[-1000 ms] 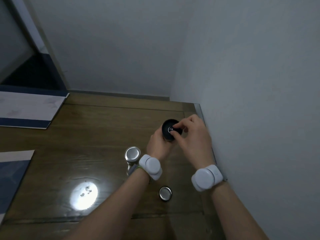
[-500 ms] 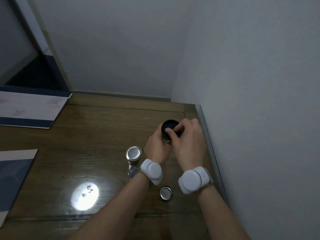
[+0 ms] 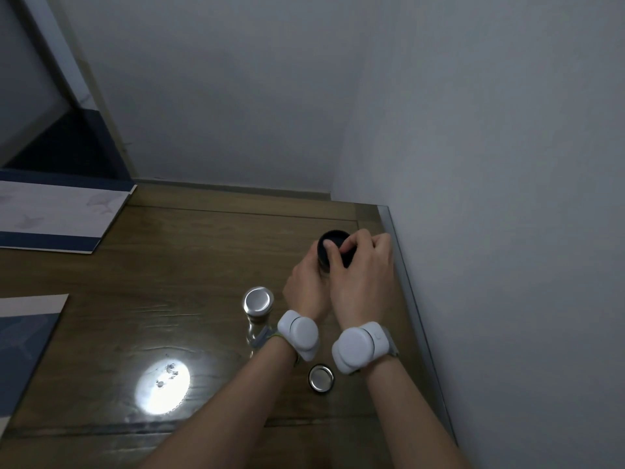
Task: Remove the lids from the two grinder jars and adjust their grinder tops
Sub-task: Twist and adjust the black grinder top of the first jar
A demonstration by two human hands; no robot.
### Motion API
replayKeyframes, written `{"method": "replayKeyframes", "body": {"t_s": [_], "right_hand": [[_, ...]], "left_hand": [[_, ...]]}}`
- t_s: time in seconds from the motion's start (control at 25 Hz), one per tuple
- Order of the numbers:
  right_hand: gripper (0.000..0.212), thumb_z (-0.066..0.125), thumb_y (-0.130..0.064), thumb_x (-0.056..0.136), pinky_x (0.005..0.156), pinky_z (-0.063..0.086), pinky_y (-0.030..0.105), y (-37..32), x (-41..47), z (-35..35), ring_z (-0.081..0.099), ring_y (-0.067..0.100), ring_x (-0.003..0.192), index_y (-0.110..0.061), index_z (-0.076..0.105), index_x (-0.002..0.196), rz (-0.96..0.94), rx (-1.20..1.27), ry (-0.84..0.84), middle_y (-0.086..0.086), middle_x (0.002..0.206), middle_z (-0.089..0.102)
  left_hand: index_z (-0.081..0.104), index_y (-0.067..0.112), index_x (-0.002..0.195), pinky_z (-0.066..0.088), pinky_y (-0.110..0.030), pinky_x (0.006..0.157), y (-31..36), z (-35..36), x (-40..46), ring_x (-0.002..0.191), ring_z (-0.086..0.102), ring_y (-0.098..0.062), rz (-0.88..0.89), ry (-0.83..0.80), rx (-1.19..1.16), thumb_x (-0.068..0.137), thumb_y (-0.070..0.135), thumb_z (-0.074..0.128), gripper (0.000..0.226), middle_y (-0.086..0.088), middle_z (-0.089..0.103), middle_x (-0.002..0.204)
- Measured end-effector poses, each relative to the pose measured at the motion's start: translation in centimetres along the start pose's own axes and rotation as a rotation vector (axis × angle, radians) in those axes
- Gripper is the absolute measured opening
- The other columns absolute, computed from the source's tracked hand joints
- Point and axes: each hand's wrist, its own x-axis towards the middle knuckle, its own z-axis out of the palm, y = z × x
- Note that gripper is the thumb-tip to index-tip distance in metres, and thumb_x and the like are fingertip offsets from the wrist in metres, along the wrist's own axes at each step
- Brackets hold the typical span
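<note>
**Both hands work a grinder jar by the wall**

A grinder jar (image 3: 325, 262) with a black grinder top (image 3: 333, 241) sits near the wall, the left hand (image 3: 306, 287) wrapped around its body while the right hand (image 3: 363, 275) pinches the top with curled fingers (image 3: 350, 245). A second jar (image 3: 257, 311), silver-lidded, stands just left on the wooden surface (image 3: 169, 265). A loose lid (image 3: 321, 378) lies below the wrists.
</note>
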Motion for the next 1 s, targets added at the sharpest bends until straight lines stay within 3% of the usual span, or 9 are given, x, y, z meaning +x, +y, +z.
{"method": "replayKeyframes", "body": {"t_s": [0.08,0.28,0.44,0.56,0.72,0.88,1.0], "right_hand": [[0.029,0.072,-0.046,0.087,0.071,0.038,0.027,0.3,0.7,-0.7,0.055,0.018,0.094,-0.025,0.053,0.088,-0.065,0.033,-0.075,-0.003,0.104,0.046],[0.029,0.082,-0.032,0.078,0.073,0.05,0.029,1.9,3.5,-3.4,0.052,0.005,0.079,-0.032,0.066,0.102,-0.291,0.032,-0.384,-0.011,0.093,0.05],[0.025,0.082,-0.026,0.079,0.076,0.054,0.037,1.9,5.7,-4.3,0.058,0.013,0.078,-0.038,0.073,0.099,-0.358,0.031,-0.523,-0.009,0.085,0.053],[0.02,0.083,-0.024,0.078,0.075,0.054,0.039,1.8,6.2,-4.1,0.059,0.014,0.077,-0.038,0.075,0.091,-0.364,0.049,-0.526,-0.007,0.081,0.055],[0.016,0.083,-0.023,0.078,0.069,0.048,0.032,2.1,5.8,-3.4,0.056,0.01,0.071,-0.032,0.077,0.088,-0.318,0.1,-0.513,-0.007,0.075,0.055],[0.014,0.082,-0.025,0.078,0.061,0.043,0.03,1.5,4.9,-2.8,0.052,0.006,0.061,-0.033,0.07,0.081,-0.222,0.141,-0.512,-0.008,0.063,0.054],[0.017,0.079,-0.026,0.079,0.06,0.045,0.03,0.6,4.5,-2.3,0.052,0.005,0.062,-0.036,0.066,0.08,-0.182,0.112,-0.47,-0.008,0.062,0.053]], "left_hand": [[0.062,0.023,0.13,0.055,-0.042,0.088,-0.3,0.0,0.3,0.109,0.069,-0.031,-0.01,0.005,-0.014,0.101,0.038,0.057,0.032,-0.007,0.075,0.117],[0.063,0.036,0.133,0.055,-0.038,0.087,-1.1,-0.9,1.2,0.106,0.068,-0.02,-0.006,-0.063,-0.044,0.086,0.032,0.074,0.048,0.004,0.074,0.114],[0.062,0.04,0.133,0.057,-0.044,0.092,-1.3,-1.2,1.6,0.111,0.07,-0.023,-0.024,-0.119,-0.007,0.067,0.038,0.07,0.067,0.003,0.075,0.117],[0.065,0.037,0.128,0.058,-0.047,0.09,-1.3,-1.2,1.8,0.107,0.071,-0.025,-0.031,-0.131,-0.004,0.061,0.039,0.066,0.067,0.001,0.076,0.112],[0.068,0.033,0.119,0.06,-0.051,0.085,-1.7,-0.8,1.8,0.098,0.074,-0.028,-0.046,-0.12,-0.047,0.059,0.042,0.066,0.06,0.0,0.077,0.1],[0.072,0.027,0.109,0.063,-0.053,0.078,-2.6,-0.4,2.3,0.082,0.075,-0.026,-0.05,-0.111,-0.075,0.06,0.041,0.067,0.051,-0.001,0.077,0.087],[0.071,0.024,0.108,0.063,-0.05,0.075,-2.9,-0.3,2.4,0.078,0.075,-0.027,-0.042,-0.065,-0.097,0.056,0.051,0.062,0.059,-0.004,0.077,0.082]]}}
